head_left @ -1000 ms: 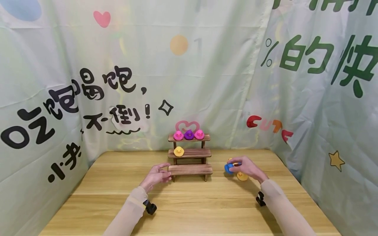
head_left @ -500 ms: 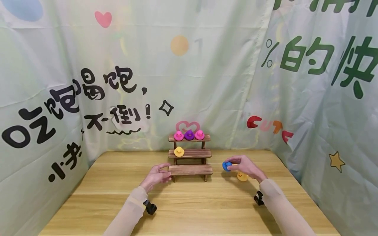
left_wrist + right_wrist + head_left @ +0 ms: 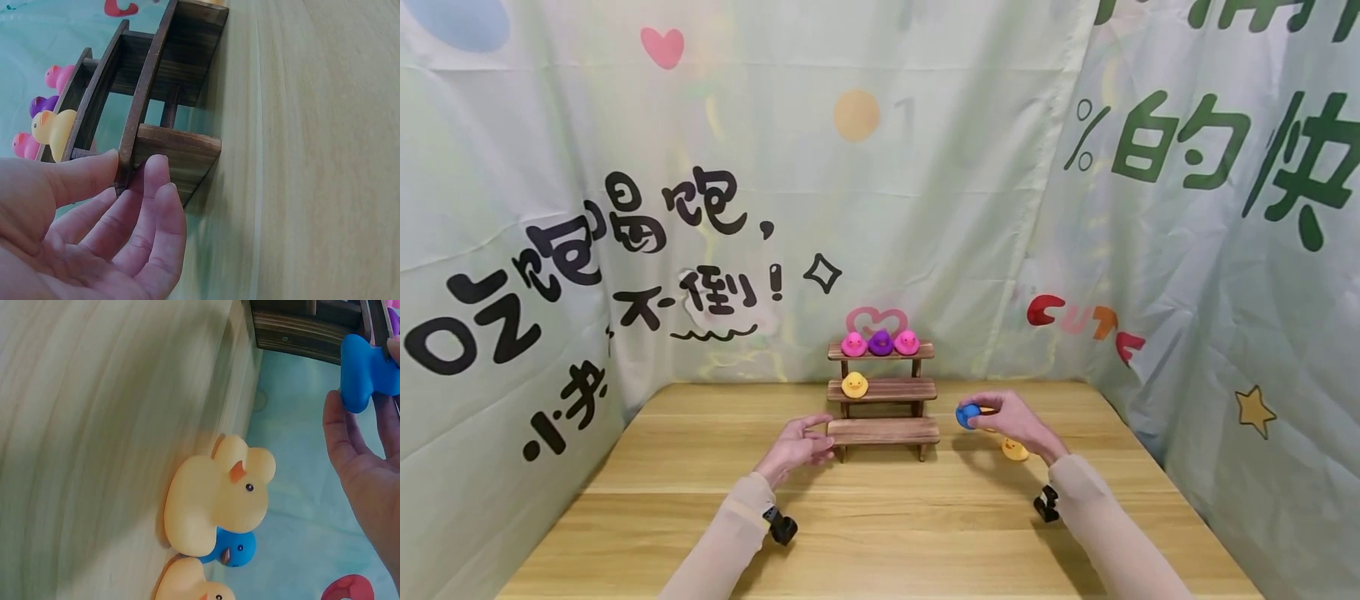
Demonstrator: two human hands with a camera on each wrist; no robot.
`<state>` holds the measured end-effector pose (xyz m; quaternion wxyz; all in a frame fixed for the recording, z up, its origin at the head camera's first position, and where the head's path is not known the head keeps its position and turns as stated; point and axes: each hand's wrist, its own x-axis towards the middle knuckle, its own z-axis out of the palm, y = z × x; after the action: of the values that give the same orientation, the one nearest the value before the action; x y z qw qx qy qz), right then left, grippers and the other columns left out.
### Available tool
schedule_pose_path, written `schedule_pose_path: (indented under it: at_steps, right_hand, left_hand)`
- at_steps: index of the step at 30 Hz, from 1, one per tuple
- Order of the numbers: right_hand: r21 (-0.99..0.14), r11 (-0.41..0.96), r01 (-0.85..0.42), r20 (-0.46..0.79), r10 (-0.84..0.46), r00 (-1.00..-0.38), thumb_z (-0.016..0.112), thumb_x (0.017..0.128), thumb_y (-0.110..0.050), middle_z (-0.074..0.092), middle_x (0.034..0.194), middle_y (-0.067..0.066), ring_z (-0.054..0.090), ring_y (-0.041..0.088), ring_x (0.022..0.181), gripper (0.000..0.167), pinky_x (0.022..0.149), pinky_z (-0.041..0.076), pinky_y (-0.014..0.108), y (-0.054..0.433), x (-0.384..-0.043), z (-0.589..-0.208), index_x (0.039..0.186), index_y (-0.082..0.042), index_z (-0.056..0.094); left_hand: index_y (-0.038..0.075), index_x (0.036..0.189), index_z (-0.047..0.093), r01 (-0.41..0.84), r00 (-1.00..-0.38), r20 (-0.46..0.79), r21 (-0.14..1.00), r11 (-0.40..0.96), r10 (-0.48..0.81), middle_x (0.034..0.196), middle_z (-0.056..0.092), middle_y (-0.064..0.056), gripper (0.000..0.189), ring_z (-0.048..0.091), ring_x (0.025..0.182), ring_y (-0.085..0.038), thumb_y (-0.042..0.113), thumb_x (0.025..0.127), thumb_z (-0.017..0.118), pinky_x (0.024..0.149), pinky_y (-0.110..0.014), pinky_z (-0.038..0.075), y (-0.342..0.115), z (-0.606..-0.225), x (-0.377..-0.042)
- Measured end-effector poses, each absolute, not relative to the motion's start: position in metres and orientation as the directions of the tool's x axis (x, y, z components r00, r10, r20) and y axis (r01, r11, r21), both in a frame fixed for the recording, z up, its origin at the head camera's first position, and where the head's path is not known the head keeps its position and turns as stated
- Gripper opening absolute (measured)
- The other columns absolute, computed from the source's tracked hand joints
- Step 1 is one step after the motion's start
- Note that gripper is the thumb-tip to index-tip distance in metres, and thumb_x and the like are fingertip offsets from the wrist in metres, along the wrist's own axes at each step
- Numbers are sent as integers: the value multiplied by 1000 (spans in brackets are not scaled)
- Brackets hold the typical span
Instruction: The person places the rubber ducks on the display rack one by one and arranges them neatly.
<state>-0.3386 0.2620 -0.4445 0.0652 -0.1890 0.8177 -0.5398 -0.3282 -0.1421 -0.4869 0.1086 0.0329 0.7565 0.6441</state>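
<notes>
My right hand [image 3: 1013, 419] pinches a blue rubber duck [image 3: 967, 416] between thumb and fingers, above the table to the right of a three-tier wooden shelf stand [image 3: 883, 431]. The left end of the stand's lowest board is in the grip of my left hand [image 3: 796, 447], thumb against the board and fingers under it. Two pink ducks [image 3: 853, 344] flank a purple duck [image 3: 881, 343] on the top tier. A yellow duck [image 3: 854, 385] sits at the left of the middle tier. The bottom tier is bare.
Below my right hand, yellow ducks [image 3: 200, 506] and another blue duck [image 3: 240, 550] stand on the wooden table [image 3: 880, 533]; the right hand partly hides them in the head view. A printed cloth [image 3: 955, 208] hangs behind the table and along both sides.
My right hand has lifted the blue duck from beside the yellow ones and carried it a little left, towards the stand. The left hand stays on the board.
</notes>
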Motion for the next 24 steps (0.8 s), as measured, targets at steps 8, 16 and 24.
schedule_pose_path:
  at_steps: [8, 16, 24]
  right_hand:
    - [-907, 336, -255, 139, -332, -933, 69, 90, -14, 67, 120, 22, 65, 13, 95, 42, 78, 55, 25, 257, -340, -444, 129, 0, 61]
    - [-897, 313, -313, 225, -285, -932, 69, 92, -21, 64, 125, 22, 65, 10, 101, 43, 85, 54, 20, 247, -340, -445, 130, -2, 60]
    - [-905, 281, -319, 235, -295, -926, 66, 95, -26, 68, 120, 17, 66, 9, 99, 39, 85, 55, 28, 239, -339, -442, 127, -4, 64]
  left_hand:
    - [4, 144, 46, -88, -974, -124, 978, 192, 188, 104, 70, -20, 54, 68, 74, -20, 0, 93, 62, 66, -32, 59, -143, -486, -328]
    - [4, 145, 44, -87, -972, -128, 974, 207, 194, 103, 70, -18, 55, 68, 76, -22, 1, 93, 62, 67, -32, 59, -144, -485, -329]
    - [5, 144, 45, -89, -970, -129, 977, 194, 205, 104, 70, -16, 54, 69, 79, -22, 2, 93, 62, 70, -34, 60, -145, -486, -330]
